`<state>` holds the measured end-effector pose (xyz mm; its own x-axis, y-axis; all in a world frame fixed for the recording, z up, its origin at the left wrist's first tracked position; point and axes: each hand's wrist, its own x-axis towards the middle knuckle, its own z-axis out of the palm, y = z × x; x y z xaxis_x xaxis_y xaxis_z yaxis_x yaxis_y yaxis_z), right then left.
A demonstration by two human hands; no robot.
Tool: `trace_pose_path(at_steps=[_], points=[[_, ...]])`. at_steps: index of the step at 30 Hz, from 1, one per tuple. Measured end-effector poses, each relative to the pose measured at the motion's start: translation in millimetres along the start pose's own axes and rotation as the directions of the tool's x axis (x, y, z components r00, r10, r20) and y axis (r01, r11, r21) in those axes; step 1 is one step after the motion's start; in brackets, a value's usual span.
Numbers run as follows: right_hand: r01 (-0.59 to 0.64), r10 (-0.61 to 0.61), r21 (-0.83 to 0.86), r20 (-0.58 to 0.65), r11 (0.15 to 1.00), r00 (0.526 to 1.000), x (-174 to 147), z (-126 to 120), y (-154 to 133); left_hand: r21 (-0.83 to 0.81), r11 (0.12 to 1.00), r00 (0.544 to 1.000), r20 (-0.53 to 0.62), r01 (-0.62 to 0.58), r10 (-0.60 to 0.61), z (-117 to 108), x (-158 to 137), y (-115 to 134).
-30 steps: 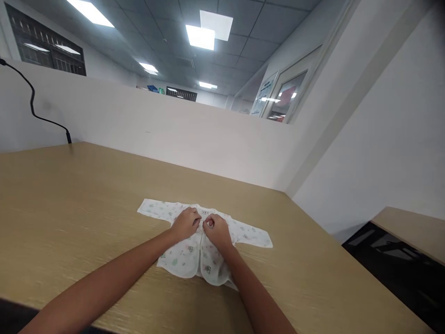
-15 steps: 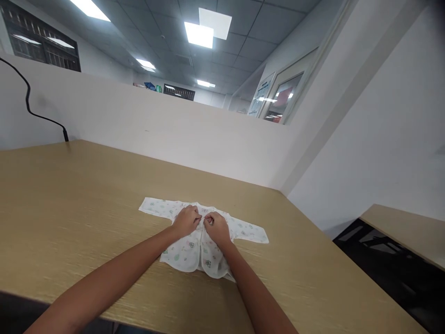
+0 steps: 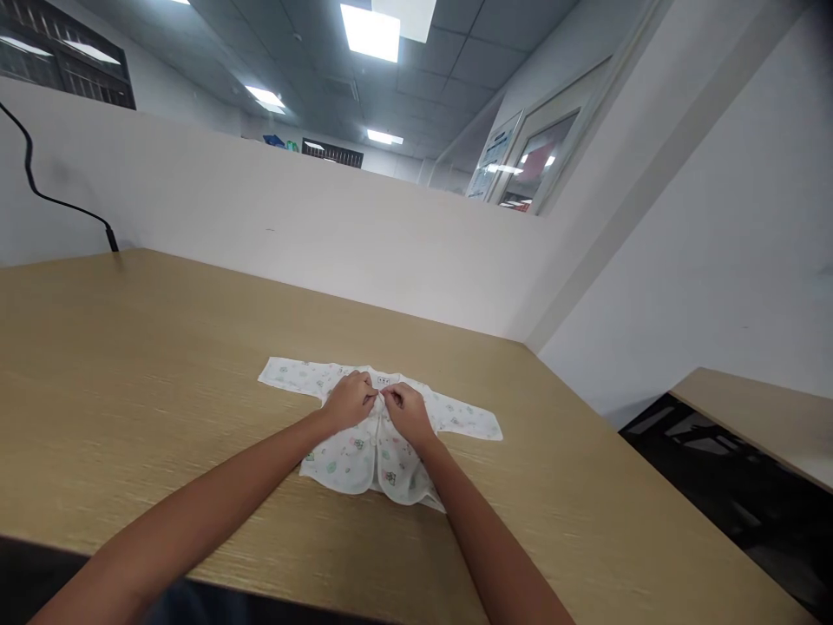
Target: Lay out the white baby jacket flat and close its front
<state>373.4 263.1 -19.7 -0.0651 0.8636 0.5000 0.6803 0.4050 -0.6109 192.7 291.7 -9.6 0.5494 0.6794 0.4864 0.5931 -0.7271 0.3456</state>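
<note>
A small white baby shirt [image 3: 344,456] with a printed pattern lies front up on the table, its sleeves spread to both sides and its neckline away from me. Just below the collar, my left hand [image 3: 350,401] pinches the front edge on the left. My right hand [image 3: 407,411] pinches the opposite front edge, fingertips almost meeting those of the left. Whatever fastener sits between the fingers is too small to make out. Lower down, the two rounded front panels part slightly along the middle.
The wooden table [image 3: 162,347] runs back to a low white partition [image 3: 312,234]. At the back left a black cable [image 3: 65,204] hangs down to the tabletop. A white wall stands on the right, with another wooden surface [image 3: 755,408] beside it.
My fingertips have drawn closer together at the top of the shirt front, the right hand shifting slightly toward the collar. The view has tilted down a little.
</note>
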Motion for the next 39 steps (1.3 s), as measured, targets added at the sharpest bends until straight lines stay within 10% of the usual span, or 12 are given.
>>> trace_pose_path(at_steps=[39], points=[[-0.119, 0.12, -0.017, 0.048, 0.993, 0.992, 6.8, 1.1, 7.1, -0.218, 0.96, 0.984, -0.013, 0.173, -0.18, 7.5, 11.5, -16.5]])
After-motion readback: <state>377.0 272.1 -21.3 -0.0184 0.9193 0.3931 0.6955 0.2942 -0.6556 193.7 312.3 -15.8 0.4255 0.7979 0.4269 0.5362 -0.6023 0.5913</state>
